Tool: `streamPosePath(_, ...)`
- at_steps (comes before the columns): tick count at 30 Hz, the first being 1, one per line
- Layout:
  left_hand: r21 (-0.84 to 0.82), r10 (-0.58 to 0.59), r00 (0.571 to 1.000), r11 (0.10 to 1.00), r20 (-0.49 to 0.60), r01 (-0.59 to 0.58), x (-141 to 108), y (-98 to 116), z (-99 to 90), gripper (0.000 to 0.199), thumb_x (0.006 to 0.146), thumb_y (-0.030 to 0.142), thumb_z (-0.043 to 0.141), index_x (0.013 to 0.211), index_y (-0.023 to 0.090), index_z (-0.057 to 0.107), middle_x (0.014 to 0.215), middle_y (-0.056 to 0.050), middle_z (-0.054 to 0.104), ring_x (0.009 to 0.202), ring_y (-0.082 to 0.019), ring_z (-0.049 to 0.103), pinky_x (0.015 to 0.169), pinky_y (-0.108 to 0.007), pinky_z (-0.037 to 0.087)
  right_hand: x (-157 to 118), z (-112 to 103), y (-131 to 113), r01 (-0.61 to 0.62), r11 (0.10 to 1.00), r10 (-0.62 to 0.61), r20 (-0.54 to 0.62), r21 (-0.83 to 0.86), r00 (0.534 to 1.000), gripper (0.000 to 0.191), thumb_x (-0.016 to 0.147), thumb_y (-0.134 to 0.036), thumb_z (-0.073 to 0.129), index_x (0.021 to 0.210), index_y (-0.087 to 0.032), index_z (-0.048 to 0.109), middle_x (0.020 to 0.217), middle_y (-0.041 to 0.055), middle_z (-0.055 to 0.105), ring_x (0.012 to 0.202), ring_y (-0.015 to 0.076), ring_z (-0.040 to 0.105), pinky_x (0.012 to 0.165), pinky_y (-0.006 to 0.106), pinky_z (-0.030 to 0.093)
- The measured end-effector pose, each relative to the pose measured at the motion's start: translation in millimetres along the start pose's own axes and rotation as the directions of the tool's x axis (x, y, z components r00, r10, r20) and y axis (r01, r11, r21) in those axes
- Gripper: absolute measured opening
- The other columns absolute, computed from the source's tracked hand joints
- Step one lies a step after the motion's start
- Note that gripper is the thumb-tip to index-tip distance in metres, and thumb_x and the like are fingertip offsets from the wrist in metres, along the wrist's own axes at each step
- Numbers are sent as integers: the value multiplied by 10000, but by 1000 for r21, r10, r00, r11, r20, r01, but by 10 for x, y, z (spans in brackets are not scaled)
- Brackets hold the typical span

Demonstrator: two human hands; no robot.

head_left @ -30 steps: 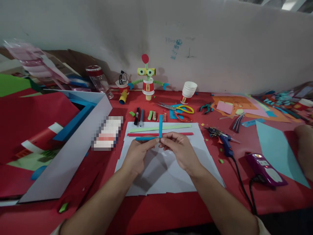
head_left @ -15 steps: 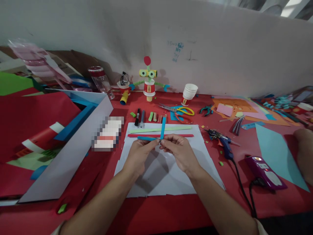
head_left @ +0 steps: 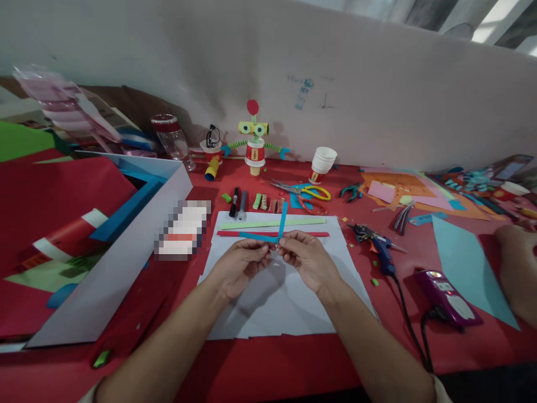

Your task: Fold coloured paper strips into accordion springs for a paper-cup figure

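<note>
Two blue paper strips meet at a corner in an L shape, one pointing away and one reaching left. My right hand is closed on that corner, pinching it between thumb and fingers. Just below the left-reaching strip, my left hand has its thumb and fingertips together; whether they grip anything is hidden. Beyond the hands, a light green strip and a red strip lie across the white paper sheet.
A paper-cup robot figure and stacked paper cups stand near the wall. Scissors, markers and folded strips lie in front. At right are a glue gun, a purple power box and another person's arm.
The left fingertips have moved slightly down and away from the blue corner. The left-reaching strip shows more of its length, and my right hand keeps hold of the corner.
</note>
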State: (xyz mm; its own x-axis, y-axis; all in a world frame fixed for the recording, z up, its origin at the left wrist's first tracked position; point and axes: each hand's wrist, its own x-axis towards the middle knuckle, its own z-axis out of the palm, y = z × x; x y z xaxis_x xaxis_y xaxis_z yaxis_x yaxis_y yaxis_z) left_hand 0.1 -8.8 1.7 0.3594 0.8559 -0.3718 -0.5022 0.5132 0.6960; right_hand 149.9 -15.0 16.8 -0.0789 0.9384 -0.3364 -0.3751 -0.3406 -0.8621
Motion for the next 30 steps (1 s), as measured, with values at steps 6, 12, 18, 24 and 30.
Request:
streamPosePath(6,-42,-20,1000,999,1,20,36,-13,-38,207,549,145,820,727,120,719,696,-28,677,629,-95,573,608,-204,462,-7,-4,1,-28,1000,28,50,-13,998,173,583,-238,773,608,-163,619,528,-20,636,484,56,536,505,178,394)
streamPosePath(12,65,-13,1000,998,-7,13,29,-3,-50,234,492,201,848,661,115,710,631,-28,656,600,-97,563,600,-208,452,-28,30,10,-14,999,16,43,-32,999,199,559,-261,790,619,-162,628,542,-19,644,508,67,564,521,185,410)
streamPosePath(18,236,48,994,971,-97,-24,-13,63,-14,216,497,232,844,640,141,710,610,-25,653,569,-97,546,593,-234,436,-61,65,7,79,993,-78,20,-91,997,202,549,-314,796,622,-178,665,527,-23,631,507,99,582,535,238,432)
streamPosePath(24,284,59,993,958,-106,-26,-5,80,-18,230,480,260,842,626,144,707,593,-35,644,562,-120,547,577,-262,430,-71,62,36,148,977,-140,61,-157,988,163,589,-307,774,675,-182,713,574,4,660,557,129,607,595,290,482)
streamPosePath(30,258,128,982,962,-141,-89,4,62,-12,211,455,241,837,556,145,679,523,-7,595,482,-88,466,524,-247,382,-91,83,59,208,950,-191,95,-232,977,101,641,-219,720,736,-185,726,650,6,686,635,143,630,689,316,518)
